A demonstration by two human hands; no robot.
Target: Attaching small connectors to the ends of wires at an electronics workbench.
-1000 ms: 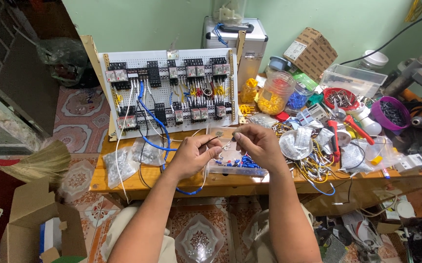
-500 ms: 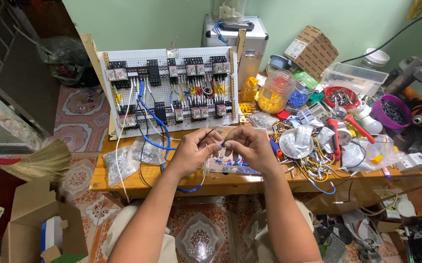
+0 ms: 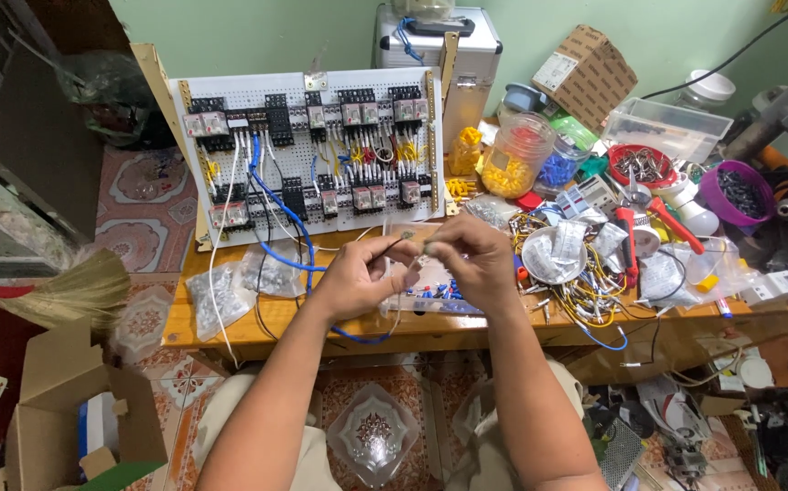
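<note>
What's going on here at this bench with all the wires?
A person sits at a cluttered wooden workbench, both hands raised together above it. The left hand and right hand pinch a thin white wire between their fingertips, working on its end. Behind them stands a white perforated panel fitted with relays and blue, white and yellow wiring. Jars, bags and tools lie to the right.

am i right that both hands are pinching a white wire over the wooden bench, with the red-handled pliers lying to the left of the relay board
Not quite. The head view shows the red-handled pliers lying to the right of the relay board, among the clutter. The rest holds: the left hand and right hand meet on a white wire over the wooden bench.
</note>
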